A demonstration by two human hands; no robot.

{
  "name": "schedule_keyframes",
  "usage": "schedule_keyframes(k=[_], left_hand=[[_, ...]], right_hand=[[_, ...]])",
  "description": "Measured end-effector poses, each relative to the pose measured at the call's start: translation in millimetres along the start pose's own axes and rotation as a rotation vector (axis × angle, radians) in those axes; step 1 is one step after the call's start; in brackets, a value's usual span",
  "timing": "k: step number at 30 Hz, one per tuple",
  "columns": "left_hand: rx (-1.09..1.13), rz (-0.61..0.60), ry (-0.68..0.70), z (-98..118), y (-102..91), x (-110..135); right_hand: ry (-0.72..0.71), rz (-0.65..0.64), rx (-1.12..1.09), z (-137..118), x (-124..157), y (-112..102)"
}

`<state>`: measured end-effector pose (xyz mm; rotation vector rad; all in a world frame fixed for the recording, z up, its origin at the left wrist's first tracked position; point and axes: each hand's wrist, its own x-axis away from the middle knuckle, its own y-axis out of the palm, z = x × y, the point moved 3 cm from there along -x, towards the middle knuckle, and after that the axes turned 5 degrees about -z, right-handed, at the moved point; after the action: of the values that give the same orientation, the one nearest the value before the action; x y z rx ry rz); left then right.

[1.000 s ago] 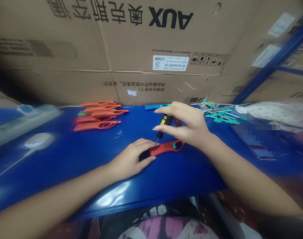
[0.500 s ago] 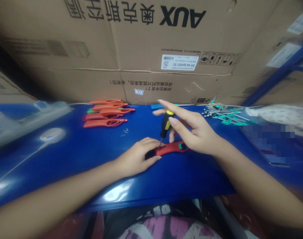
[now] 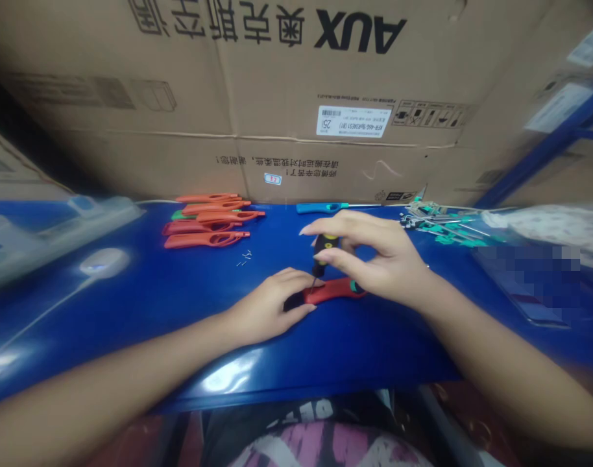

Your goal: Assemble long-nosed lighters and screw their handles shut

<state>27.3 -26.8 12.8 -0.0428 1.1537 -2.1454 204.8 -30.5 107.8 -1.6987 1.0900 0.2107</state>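
Screwdriver [image 3: 320, 245] on curved, probably plastic casing [image 3: 333, 291]

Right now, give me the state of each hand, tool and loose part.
Red casing, lying flat, held.
Screwdriver, tilted, tip down at red casing.
Left hand, fingers around red casing's end.
Right hand, fingers on screwdriver.
Orange casings, lying in a row.
Small metal pieces, loose, scattered.
Green-and-metal parts, heaped.
Blue casing, lying flat.
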Motion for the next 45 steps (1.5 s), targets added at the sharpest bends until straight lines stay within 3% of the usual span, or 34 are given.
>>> schedule_keyframes(k=[3, 9, 15, 21, 26, 28, 31, 33, 35, 38, 40, 42, 45], left_hand=[[0.012, -0.003, 0.009, -0.8, 0.4, 0.2], [0.024, -0.015, 0.01, 0.5, -0.5, -0.6], [0.039, -0.011, -0.002, 0.8, -1.1, -1.0], [0.036, -0.032, -0.001, 0.6, -1.0, -0.6], [0.027, -0.022, -0.004, 0.7, -0.4, -1.2], [0.028, -0.021, -0.004, 1.4, -0.8, -1.3], [0.029, -0.02, 0.001, 2.1, -1.4, -0.9], [0.018, -0.013, 0.001, 1.7, -1.4, -0.5], [0.005, -0.008, 0.004, 0.8, -0.8, -0.1], [0.009, -0.005, 0.011, -0.1, 0.0, 0.1], [0.014, -0.008, 0.007, -0.2, 0.1, -0.1], [0.014, -0.007, 0.002, 0.3, -0.5, -0.4], [0.015, -0.01, 0.007, 1.5, -1.1, -0.7]], right_hand=[[-0.061, 0.14, 0.136, 0.2, 1.7, 1.1], [0.249, -0.07, -0.39, 10.3, -0.4, 3.1], [0.055, 0.255, 0.04, 9.0, -1.0, -2.2], [0.253, -0.021, -0.445, 16.1, -0.7, 7.2], [0.032, 0.276, -0.006, 14.2, 0.9, 1.1], [0.032, 0.207, -0.027, 13.3, 1.2, 4.1], [0.15, -0.038, -0.372, 13.4, 1.3, 12.2], [0.151, -0.118, -0.483, 11.3, 1.1, 15.1], [0.086, -0.043, -0.369, 9.3, 0.5, 13.6], [-0.081, 0.185, -0.018, 2.8, 2.1, 8.3], [-0.193, 0.24, 0.143, -4.5, 4.2, 7.3], [-0.204, 0.192, 0.142, -9.7, 4.8, 7.6], [-0.031, 0.016, -0.105, -10.3, 2.9, 11.6]])
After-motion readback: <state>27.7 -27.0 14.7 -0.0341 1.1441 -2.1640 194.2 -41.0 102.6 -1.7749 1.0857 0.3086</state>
